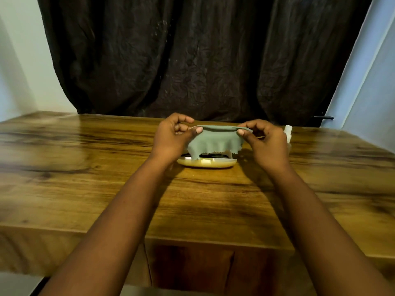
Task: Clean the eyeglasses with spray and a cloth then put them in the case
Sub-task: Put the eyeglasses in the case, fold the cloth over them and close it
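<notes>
Nearest the camera, two bare forearms reach out over the front edge of the wooden table [85,189], a warm brown top with dark grain streaks and a darker panel below its front lip. Follow the arms forward and there are the hands, both raised above the tabletop. The left hand [171,138] pinches one upper corner of a grey-green cleaning cloth [213,142] between thumb and forefinger, the other fingers curled in. The right hand [265,142] pinches the opposite corner the same way. Between them the cloth is pulled taut along its top edge and hangs down like a little curtain, its zigzag-cut lower hem loose.

Right under that hem sits the open glasses case [206,163], pale cream, lying on the table with its front rim facing the camera. Inside it, dark eyeglasses [210,155] lie in the tray, mostly hidden by the hanging cloth, so only a strip of dark frame shows. No brand or lettering can be read on the case or the cloth.

Just behind the right hand, a small clear spray bottle [287,135] stands on the table, largely blocked by the knuckles; any label is unreadable.

Beyond the table's far edge hangs a dark, crumpled curtain [203,60], with pale walls [19,60] on either side.
</notes>
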